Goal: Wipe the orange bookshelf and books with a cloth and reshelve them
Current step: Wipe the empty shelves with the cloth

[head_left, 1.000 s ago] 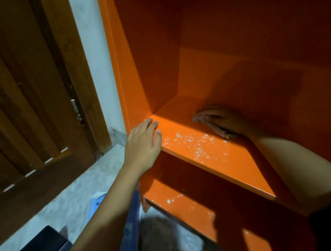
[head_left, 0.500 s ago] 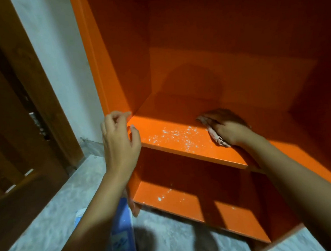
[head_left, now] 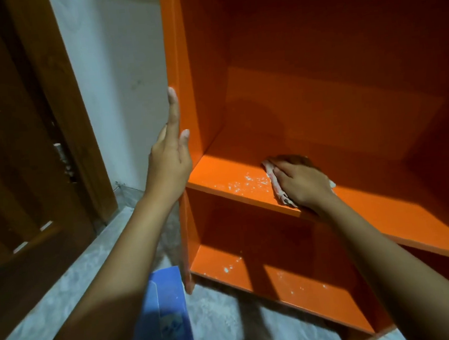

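Beside a white wall (head_left: pixel 116 84) stands the orange bookshelf (head_left: pixel 318 78), white crumbs (head_left: pixel 244 183) scattered on its middle shelf (head_left: pixel 218 174). My right hand (head_left: pixel 301 183) presses the cloth (head_left: pixel 275 185) flat on that shelf beside the crumbs, fingers laid straight over it. My left hand (head_left: pixel 168 158) braces the left side panel (head_left: pixel 177 64), fingers straight, holding nothing. A blue book (head_left: pixel 166 318) sits low by the bookshelf's foot. I judge a hasty sweep could push crumbs off the front edge onto the bottom shelf (head_left: pixel 221 260) or that book.

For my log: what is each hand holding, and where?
Nothing gripped: right hand presses the cloth from above; left hand rests flat on the bookshelf side.
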Available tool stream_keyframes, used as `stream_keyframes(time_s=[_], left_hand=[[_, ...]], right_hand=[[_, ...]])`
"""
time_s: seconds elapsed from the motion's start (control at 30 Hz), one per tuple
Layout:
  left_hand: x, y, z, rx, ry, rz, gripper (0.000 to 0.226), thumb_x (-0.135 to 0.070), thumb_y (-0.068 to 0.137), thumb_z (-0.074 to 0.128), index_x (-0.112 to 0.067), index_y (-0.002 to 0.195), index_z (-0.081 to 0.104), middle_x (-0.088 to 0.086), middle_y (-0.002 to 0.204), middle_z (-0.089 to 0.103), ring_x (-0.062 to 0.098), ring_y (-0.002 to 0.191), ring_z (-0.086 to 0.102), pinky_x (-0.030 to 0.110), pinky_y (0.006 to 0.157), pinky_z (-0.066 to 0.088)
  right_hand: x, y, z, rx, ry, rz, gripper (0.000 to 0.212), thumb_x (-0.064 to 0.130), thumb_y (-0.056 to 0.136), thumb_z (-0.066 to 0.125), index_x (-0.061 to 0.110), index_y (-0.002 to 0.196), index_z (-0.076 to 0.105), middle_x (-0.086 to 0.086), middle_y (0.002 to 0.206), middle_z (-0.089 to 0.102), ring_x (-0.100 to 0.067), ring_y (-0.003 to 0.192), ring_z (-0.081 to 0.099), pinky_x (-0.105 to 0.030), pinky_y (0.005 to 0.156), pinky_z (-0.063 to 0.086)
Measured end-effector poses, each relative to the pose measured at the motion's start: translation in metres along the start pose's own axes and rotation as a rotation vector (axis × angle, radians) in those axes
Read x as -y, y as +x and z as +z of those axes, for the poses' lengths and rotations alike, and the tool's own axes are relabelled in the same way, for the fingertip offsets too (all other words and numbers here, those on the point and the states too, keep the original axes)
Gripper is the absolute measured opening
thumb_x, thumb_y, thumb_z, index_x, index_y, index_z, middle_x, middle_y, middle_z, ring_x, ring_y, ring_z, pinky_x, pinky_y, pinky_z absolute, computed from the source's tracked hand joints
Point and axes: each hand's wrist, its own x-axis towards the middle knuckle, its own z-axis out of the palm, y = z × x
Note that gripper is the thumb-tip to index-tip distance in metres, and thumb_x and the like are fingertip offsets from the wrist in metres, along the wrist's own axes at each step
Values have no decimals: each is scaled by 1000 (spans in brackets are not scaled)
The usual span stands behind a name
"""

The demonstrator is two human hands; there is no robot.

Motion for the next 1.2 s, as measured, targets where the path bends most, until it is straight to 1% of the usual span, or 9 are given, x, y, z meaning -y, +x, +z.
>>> stream_keyframes(time_s=[0.13, 0.2, 0.27, 0.37, 0.47, 0.7, 0.9, 1.03, 1.2], left_hand=[[3, 1, 0, -2, 11, 4, 62, -22, 102, 34, -29, 146, -9, 5, 95, 54, 17, 53, 44, 25, 50, 40], [6, 2, 0, 4, 30, 3, 62, -23, 102, 33, -29, 147, -9, -1, 78, 47, 15, 51, 42, 22, 47, 36], [8, 2, -1, 16, 50, 7, 63, -23, 101, 34, -26, 147, -9, 3, 67, 46, 12, 48, 38, 18, 47, 29], [9, 3, -3, 46, 40, -8, 64, -25, 102, 33, -33, 144, -14, 21, 76, 57, 15, 48, 42, 23, 45, 35], [10, 4, -3, 57, 37, -7, 65, -29, 101, 32, -41, 139, -19, 18, 73, 56, 22, 51, 50, 39, 49, 50], [11, 4, -4, 63, 13, -16, 62, -31, 100, 31, -40, 139, -15, 19, 83, 61, 26, 57, 55, 45, 57, 53], [9, 5, -4, 71, 39, -38, 67, -29, 101, 34, -42, 138, -20, 18, 90, 62, 21, 56, 55, 37, 55, 55], [9, 4, -3, 75, 36, -41, 65, -27, 101, 36, -41, 136, -17, 18, 81, 59, 18, 52, 50, 27, 50, 47], [8, 2, -4, 62, 42, -37, 66, -25, 101, 37, -42, 136, -16, 3, 61, 43, 14, 49, 41, 22, 47, 37]], right_hand=[[15, 10, 4, 4, -14, -29, 42, 46, 100, 22, 44, 139, 36, 8, 150, 35, -25, 136, 32, -43, 108, 32], [24, 15, 4, 26, -8, -46, 42, 46, 100, 23, 44, 140, 34, 7, 151, 34, -25, 136, 32, -43, 107, 34], [34, 19, 5, 36, -4, -74, 42, 46, 101, 23, 43, 140, 34, 8, 151, 33, -23, 136, 33, -41, 105, 35], [47, 26, 8, 33, -11, -112, 40, 44, 101, 24, 44, 140, 34, 9, 150, 34, -22, 136, 32, -39, 102, 34], [60, 31, 10, 52, -15, -149, 40, 48, 100, 23, 46, 138, 35, 10, 149, 36, -21, 134, 33, -39, 101, 35], [79, 37, 16, 76, 20, -275, 42, 58, 97, 22, 51, 137, 33, 12, 144, 40, -19, 132, 36, -38, 101, 36], [93, 29, 17, 64, 14, -431, 41, 45, 101, 27, 41, 140, 38, 11, 144, 40, -17, 128, 36, -30, 88, 31], [94, 22, 19, 28, 69, -524, 37, 38, 101, 33, 35, 135, 48, 7, 135, 51, -19, 125, 43, -34, 94, 36], [97, 10, 16, -13, 62, -628, 32, 30, 100, 41, 32, 129, 55, 7, 126, 59, -18, 116, 50, -28, 83, 36]])
